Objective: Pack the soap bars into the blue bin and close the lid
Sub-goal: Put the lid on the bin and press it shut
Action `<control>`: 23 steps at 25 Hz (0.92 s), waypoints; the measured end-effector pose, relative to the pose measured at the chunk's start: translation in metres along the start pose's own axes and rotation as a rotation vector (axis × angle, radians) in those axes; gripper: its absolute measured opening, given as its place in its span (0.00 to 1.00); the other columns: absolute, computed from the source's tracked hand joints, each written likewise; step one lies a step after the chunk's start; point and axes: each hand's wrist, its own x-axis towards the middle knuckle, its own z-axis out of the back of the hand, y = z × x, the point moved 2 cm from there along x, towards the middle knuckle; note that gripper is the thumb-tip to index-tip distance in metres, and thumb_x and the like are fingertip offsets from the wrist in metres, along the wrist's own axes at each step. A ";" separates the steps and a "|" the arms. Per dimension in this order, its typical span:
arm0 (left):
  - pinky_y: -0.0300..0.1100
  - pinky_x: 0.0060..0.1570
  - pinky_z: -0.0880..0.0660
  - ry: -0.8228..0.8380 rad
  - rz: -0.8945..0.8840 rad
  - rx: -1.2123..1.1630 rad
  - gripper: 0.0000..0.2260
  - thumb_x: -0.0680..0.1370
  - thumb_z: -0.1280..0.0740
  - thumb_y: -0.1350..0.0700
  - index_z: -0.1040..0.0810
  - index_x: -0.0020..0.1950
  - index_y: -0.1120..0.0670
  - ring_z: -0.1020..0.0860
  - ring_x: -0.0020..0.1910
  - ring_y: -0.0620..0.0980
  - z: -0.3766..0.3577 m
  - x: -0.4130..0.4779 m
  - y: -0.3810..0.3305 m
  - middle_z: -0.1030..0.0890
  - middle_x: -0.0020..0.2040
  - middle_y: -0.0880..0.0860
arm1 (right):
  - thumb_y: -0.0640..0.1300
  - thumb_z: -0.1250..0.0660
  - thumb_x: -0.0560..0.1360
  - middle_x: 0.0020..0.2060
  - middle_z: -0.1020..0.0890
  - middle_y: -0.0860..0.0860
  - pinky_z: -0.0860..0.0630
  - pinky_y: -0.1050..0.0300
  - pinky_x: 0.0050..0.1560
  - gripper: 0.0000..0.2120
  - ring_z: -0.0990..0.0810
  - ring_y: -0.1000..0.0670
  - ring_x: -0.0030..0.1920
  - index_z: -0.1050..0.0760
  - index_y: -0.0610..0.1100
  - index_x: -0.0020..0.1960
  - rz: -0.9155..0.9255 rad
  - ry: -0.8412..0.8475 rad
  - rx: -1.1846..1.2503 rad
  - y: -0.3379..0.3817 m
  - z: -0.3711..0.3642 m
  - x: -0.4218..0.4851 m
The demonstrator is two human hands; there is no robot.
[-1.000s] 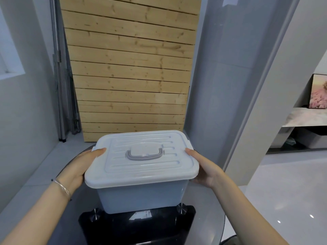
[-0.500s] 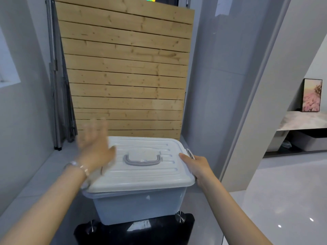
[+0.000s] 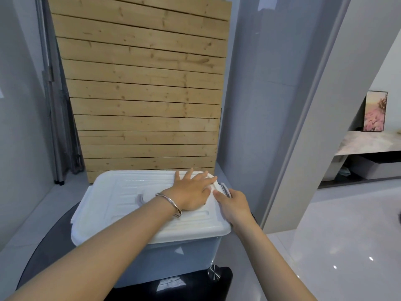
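Observation:
The pale blue bin (image 3: 173,259) stands on a dark round glass table, with its white ribbed lid (image 3: 121,198) lying on top. My left hand (image 3: 192,191) lies flat on the lid's right half, fingers spread, covering most of the grey handle (image 3: 140,198). My right hand (image 3: 233,203) grips the grey side latch (image 3: 224,189) at the lid's right edge. No soap bars are visible; the bin's inside is hidden by the lid.
The glass table (image 3: 54,242) carries a black base with metal studs (image 3: 213,271) just in front of the bin. A slatted wooden panel (image 3: 141,94) leans against the wall behind. A grey wall (image 3: 256,105) stands close on the right.
My left hand left the lid's left edge, crossed over the top and now presses the lid's right side. My right hand stayed at the right edge, on the latch.

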 end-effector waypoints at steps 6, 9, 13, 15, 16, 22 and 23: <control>0.60 0.73 0.60 -0.076 0.015 -0.039 0.22 0.81 0.57 0.50 0.50 0.76 0.44 0.57 0.77 0.55 0.004 -0.014 -0.009 0.51 0.78 0.46 | 0.44 0.45 0.79 0.50 0.21 0.46 0.29 0.55 0.48 0.12 0.24 0.44 0.50 0.25 0.42 0.54 0.084 -0.021 -0.229 0.002 -0.007 -0.001; 0.52 0.73 0.51 -0.115 0.109 -0.093 0.24 0.81 0.54 0.47 0.49 0.76 0.52 0.50 0.76 0.56 0.015 -0.039 0.025 0.46 0.78 0.52 | 0.48 0.44 0.80 0.67 0.27 0.48 0.36 0.59 0.54 0.20 0.29 0.46 0.66 0.35 0.44 0.70 0.164 0.014 -0.283 0.009 -0.004 -0.008; 0.53 0.72 0.48 -0.301 0.513 -0.119 0.29 0.79 0.52 0.41 0.49 0.76 0.54 0.47 0.76 0.55 0.015 -0.118 0.140 0.46 0.78 0.54 | 0.55 0.44 0.79 0.76 0.39 0.48 0.44 0.53 0.74 0.25 0.44 0.49 0.76 0.36 0.44 0.72 0.508 0.085 -0.568 0.041 -0.038 -0.010; 0.50 0.69 0.41 -0.360 0.600 -0.467 0.32 0.77 0.46 0.39 0.49 0.76 0.52 0.40 0.74 0.53 0.001 -0.152 0.170 0.43 0.77 0.52 | 0.55 0.45 0.80 0.75 0.38 0.47 0.48 0.52 0.74 0.25 0.43 0.47 0.76 0.35 0.43 0.72 0.658 0.207 -0.629 0.062 -0.080 -0.014; 0.47 0.64 0.35 -0.367 0.599 -0.734 0.32 0.75 0.43 0.38 0.46 0.75 0.50 0.33 0.69 0.50 -0.008 -0.163 0.173 0.39 0.76 0.50 | 0.54 0.45 0.80 0.74 0.36 0.47 0.47 0.52 0.73 0.23 0.42 0.47 0.75 0.34 0.44 0.72 0.720 0.299 -0.639 0.072 -0.105 -0.016; 0.46 0.46 0.22 -0.267 0.560 -1.505 0.23 0.65 0.34 0.32 0.16 0.49 0.46 0.16 0.45 0.50 -0.046 -0.178 0.150 0.14 0.47 0.49 | 0.48 0.52 0.82 0.71 0.31 0.45 0.44 0.48 0.72 0.20 0.36 0.46 0.72 0.33 0.42 0.69 0.841 0.629 -0.895 0.080 -0.202 -0.020; 0.45 0.45 0.21 -0.279 0.569 -1.550 0.21 0.69 0.35 0.35 0.16 0.50 0.48 0.16 0.47 0.50 -0.048 -0.177 0.147 0.14 0.47 0.51 | 0.49 0.51 0.82 0.73 0.33 0.47 0.47 0.48 0.73 0.21 0.39 0.48 0.74 0.35 0.44 0.72 0.836 0.630 -0.907 0.077 -0.206 -0.019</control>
